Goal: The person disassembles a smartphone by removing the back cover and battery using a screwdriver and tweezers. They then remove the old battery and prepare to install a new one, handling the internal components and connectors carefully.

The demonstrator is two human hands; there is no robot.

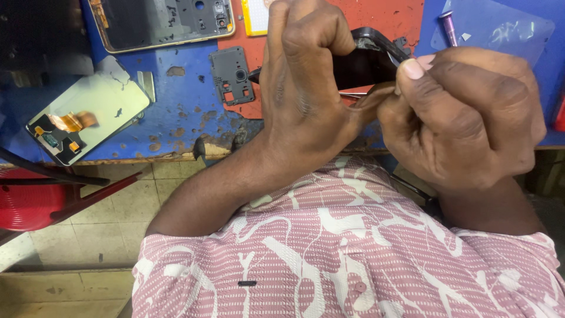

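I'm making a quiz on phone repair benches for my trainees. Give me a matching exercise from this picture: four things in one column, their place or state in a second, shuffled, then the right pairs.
Things:
1. black phone frame
2. detached screen panel
3. small black camera cover plate
4. open phone body

Places or states:
A. lying at the bench's left edge, orange ribbon cable facing up
B. at the top of the view, its insides exposed
C. gripped between the left hand and right hand
D. flat on the bench where blue meets red

Pairs: 1-C, 2-A, 3-D, 4-B
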